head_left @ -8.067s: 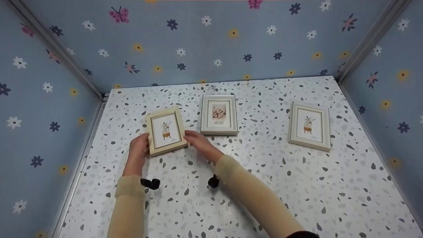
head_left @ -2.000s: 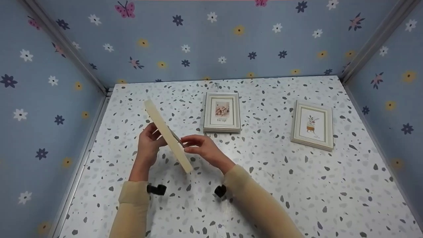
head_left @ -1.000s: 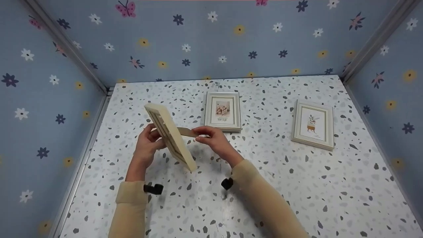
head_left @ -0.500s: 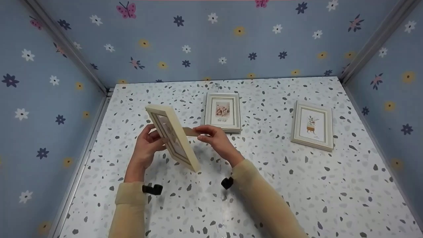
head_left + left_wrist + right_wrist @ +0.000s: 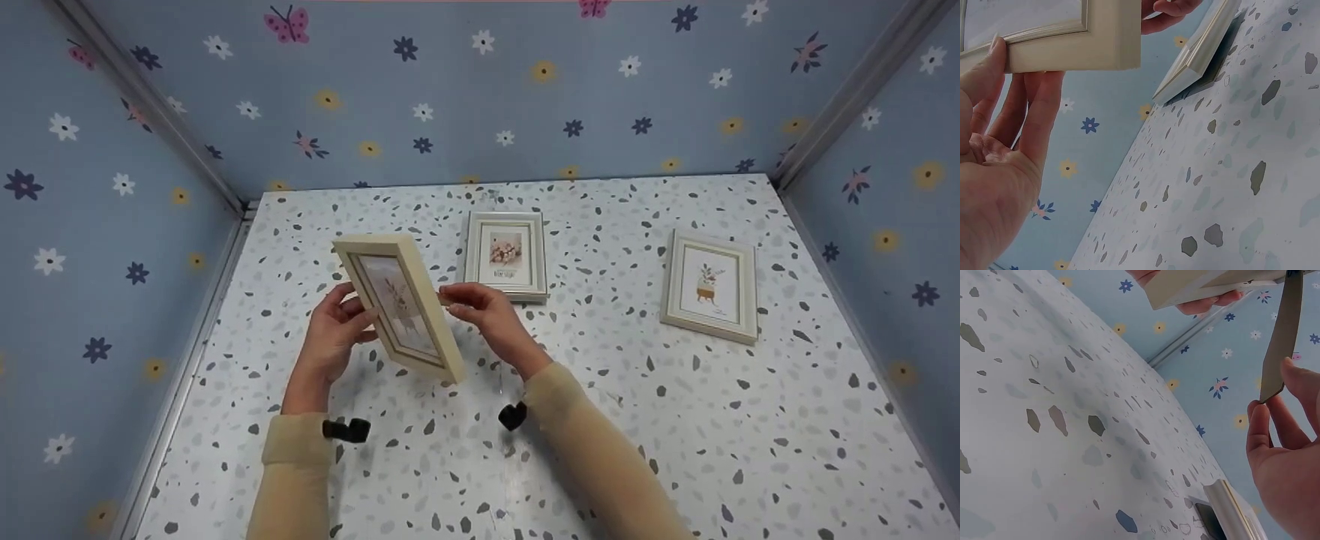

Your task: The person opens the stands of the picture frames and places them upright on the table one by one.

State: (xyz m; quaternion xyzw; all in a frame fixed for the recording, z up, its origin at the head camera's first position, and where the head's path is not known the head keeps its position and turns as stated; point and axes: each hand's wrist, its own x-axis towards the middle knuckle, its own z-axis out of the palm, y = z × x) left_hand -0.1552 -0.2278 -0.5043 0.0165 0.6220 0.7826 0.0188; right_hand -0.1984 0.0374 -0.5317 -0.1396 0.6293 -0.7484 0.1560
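Observation:
A cream picture frame [image 5: 399,306] with a plant print is held up on a tilt above the table. My left hand [image 5: 334,334] grips its left edge, thumb [image 5: 995,53] on the front and fingers behind. In the right wrist view, a flat brownish stand leg [image 5: 1282,343] sticks out from the back of the frame [image 5: 1185,292]. My right hand [image 5: 495,319] pinches the free end of that leg between thumb and fingers. From the head camera, the picture frame hides most of the leg.
A silvery-white picture frame [image 5: 505,255] with a flower photo lies just beyond my right hand. Another white frame [image 5: 709,286] with a plant print lies far right. Blue flowered walls [image 5: 480,90] enclose the speckled table [image 5: 600,450] at the back and sides.
The cream frame was lifted off the table and turned edge-on, its leg pulled out from the back. Over the last second its picture side has swung further toward the head camera.

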